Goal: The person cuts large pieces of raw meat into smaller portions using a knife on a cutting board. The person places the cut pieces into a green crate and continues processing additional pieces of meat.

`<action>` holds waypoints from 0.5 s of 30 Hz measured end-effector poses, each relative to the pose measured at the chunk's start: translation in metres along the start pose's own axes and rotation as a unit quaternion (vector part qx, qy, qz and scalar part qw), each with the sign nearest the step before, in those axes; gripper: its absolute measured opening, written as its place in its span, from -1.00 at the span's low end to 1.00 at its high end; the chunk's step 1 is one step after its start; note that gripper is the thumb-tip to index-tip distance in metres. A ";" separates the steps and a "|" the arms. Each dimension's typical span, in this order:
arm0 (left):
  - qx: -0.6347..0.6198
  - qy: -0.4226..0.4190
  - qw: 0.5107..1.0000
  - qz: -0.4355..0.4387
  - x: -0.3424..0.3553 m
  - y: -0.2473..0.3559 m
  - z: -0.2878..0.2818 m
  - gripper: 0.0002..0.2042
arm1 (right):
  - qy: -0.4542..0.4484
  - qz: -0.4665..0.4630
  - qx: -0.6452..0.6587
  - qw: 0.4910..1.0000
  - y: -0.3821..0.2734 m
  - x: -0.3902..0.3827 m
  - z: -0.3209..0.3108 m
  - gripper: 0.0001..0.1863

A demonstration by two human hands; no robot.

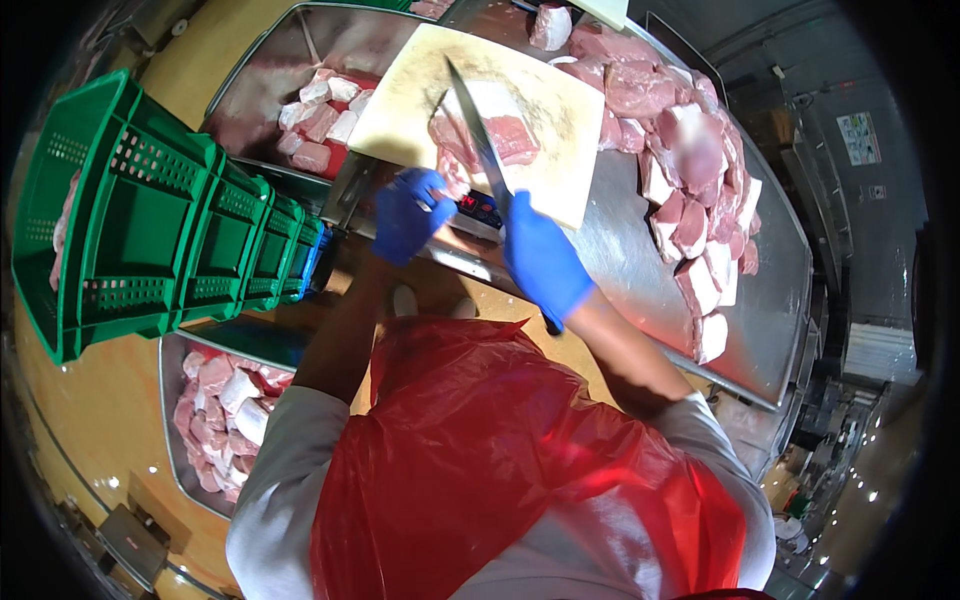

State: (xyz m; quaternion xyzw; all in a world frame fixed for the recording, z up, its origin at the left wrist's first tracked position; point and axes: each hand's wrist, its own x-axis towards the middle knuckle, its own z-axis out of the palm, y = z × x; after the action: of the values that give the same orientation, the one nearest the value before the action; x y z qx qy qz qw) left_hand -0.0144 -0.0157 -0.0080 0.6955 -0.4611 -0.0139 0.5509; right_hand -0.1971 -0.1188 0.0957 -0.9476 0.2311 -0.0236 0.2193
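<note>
My right hand [540, 255] in a blue glove is closed on a long knife [478, 125], its blade slanting up to the left over a slab of pink meat with white fat [505, 140] on a cream cutting board [560, 175]. My left hand [405, 215], also gloved, is at the board's lower left edge, its curled fingers pinching a small pink scrap [449, 183] beside the slab. A scale's lit display [478, 205] shows just below the board, between my hands.
A steel table [625, 235] holds piled meat chunks [700, 230] at right. Green stacked crates [140, 215] stand at left. A steel tub [265, 85] with cubed meat [315, 130] is behind them. Another tub [175, 440] of meat sits lower left. The floor [95, 420] is yellow.
</note>
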 end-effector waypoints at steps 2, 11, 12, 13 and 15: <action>-0.125 0.028 0.990 0.058 -0.013 0.008 0.012 -0.83 | 0.061 -0.043 0.006 0.997 -0.013 0.039 0.003 -0.77; -0.066 0.113 0.990 -0.053 -0.022 -0.014 -0.004 -0.82 | -0.010 -0.032 -0.071 0.997 -0.013 0.066 0.016 -0.65; -0.127 0.132 0.977 -0.111 -0.020 -0.028 -0.007 -0.84 | -0.021 -0.030 -0.087 0.996 -0.005 0.047 0.018 -0.65; -0.188 0.153 0.956 -0.166 -0.016 -0.042 -0.012 -0.86 | -0.030 -0.029 -0.104 0.994 0.003 0.030 0.017 -0.64; -0.223 0.199 0.936 -0.186 0.006 -0.038 -0.045 -0.87 | -0.089 0.020 -0.163 0.982 0.016 -0.001 0.006 -0.65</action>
State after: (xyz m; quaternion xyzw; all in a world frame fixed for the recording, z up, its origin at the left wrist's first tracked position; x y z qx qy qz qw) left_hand 0.0364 0.0129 -0.0176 0.6171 -0.1896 -0.0801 0.7595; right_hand -0.2038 -0.1284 0.0831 -0.9642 0.2299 0.1033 0.0817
